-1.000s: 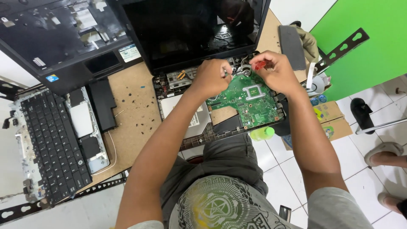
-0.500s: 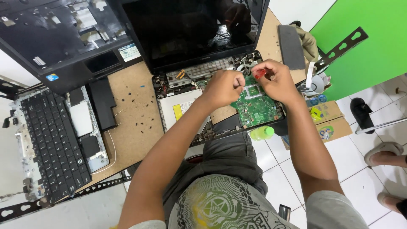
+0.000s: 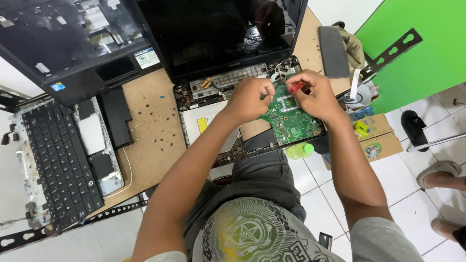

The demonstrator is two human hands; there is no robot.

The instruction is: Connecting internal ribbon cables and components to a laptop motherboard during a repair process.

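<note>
Brown worktop (image 3: 155, 136), opened laptop base (image 3: 228, 121) at near edge. Green circuit board (image 3: 291, 121) sits in base's right half. Left hand (image 3: 250, 98) over board, fingers curled, grip unclear. Right hand (image 3: 315, 94) fingers pinch red-handled screwdriver (image 3: 296, 87). Loose keyboard (image 3: 53, 160) far left.

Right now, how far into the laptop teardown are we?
Done: keyboard and top cover lie off to the side, screws loose on the bench. In hand: both hands on the green board, left hand steadying, right hand gripping a red-handled tool. Left: board and drive sit in the base; screen attached.
</note>
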